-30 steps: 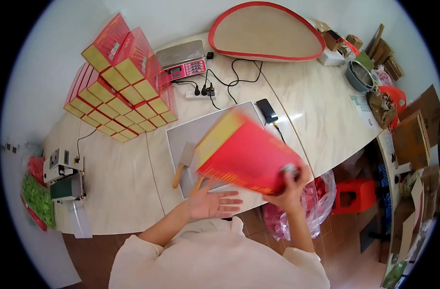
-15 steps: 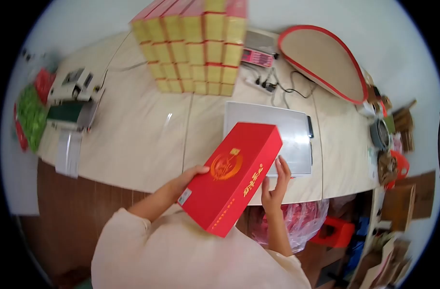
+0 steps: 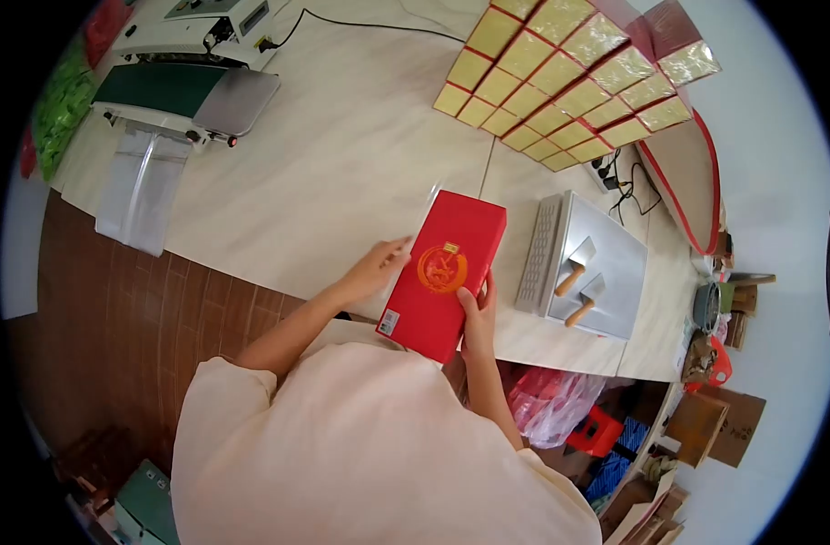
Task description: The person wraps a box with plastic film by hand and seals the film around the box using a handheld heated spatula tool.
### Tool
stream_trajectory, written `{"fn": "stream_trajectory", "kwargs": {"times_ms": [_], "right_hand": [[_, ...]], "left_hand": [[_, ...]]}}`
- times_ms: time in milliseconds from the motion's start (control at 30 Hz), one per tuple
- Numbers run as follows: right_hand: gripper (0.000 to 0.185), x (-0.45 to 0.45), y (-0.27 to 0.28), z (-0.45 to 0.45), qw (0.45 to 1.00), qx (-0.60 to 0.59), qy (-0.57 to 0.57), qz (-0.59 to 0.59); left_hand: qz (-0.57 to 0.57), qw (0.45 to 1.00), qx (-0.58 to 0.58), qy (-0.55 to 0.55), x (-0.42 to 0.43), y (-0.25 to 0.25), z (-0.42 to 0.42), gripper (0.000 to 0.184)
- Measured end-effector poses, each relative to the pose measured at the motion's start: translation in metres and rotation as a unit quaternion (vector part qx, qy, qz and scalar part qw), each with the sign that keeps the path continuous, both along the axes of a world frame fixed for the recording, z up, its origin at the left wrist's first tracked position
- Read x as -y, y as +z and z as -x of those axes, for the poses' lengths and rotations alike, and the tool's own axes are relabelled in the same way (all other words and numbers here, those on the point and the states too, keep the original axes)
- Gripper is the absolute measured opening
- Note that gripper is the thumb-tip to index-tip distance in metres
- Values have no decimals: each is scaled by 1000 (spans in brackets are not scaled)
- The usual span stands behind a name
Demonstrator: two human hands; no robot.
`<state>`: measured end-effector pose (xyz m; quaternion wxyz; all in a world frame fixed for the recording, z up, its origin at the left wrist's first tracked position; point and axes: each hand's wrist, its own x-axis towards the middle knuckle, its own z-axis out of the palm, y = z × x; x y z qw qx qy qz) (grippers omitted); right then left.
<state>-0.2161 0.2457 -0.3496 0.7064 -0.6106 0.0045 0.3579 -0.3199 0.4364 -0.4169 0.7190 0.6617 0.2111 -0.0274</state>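
A red gift box [image 3: 443, 263] with a gold-orange round emblem and a small white label at its lower left corner is held tilted in front of my body, over the table's front edge. My right hand [image 3: 477, 320] grips its lower right side, thumb on the top face and fingers around the edge. My left hand [image 3: 379, 270] is at the box's left edge with fingers stretched out; whether the fingertips touch the box I cannot tell.
Stacked red-and-gold boxes [image 3: 560, 86] stand at the back. Right of my hands, a metal case [image 3: 615, 263] carries two wooden-handled scrapers [image 3: 586, 295]. A sealing machine [image 3: 174, 95] sits at left, a red-rimmed round tray [image 3: 687, 173] at right. Cartons [image 3: 706, 427] are at far right.
My view has swung left. My left hand has loosened from the box's left side, while my right hand, earlier with fingers raised at its right edge, now grips it. The box is more upright in view.
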Motion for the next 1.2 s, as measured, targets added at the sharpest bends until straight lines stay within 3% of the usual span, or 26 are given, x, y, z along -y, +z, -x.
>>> {"fn": "stream_trajectory", "kwargs": {"times_ms": [67,233,267,300,333,367,433,500,567,733,1200], "right_hand": [[85,-19,-12,19,989,79,3,124],[91,-28,-34,41,971,147,-42,185],[92,-29,-34,40,963,158,-52,213],[92,-27,-32,38,954,170,-63,239],[92,-22,-32,36,951,171,-75,246],[92,-16,-36,34,944,191,-81,255],[92,-9,-47,31,941,202,-111,248],[90,-10,-46,28,934,200,-130,265],[90,-13,-42,15,928,198,-131,287],[89,-16,-47,6,936,198,-145,253],[89,-24,-51,-10,937,203,-117,260]], "left_hand": [[-28,990,-33,131,-25,-37,21,46],[-187,946,-101,244,-103,-110,77,36],[-194,935,-42,293,-106,-120,107,34],[-171,932,-87,308,-108,-130,148,35],[-94,934,-163,304,-99,-87,185,37],[-45,961,-118,245,-96,-111,241,39],[-46,941,-286,173,-85,-129,335,39],[-22,876,-455,159,-74,-123,408,39],[21,823,-538,181,-65,-118,445,40],[68,780,-579,227,-51,-103,470,41],[86,799,-534,263,-37,-92,423,43]]}}
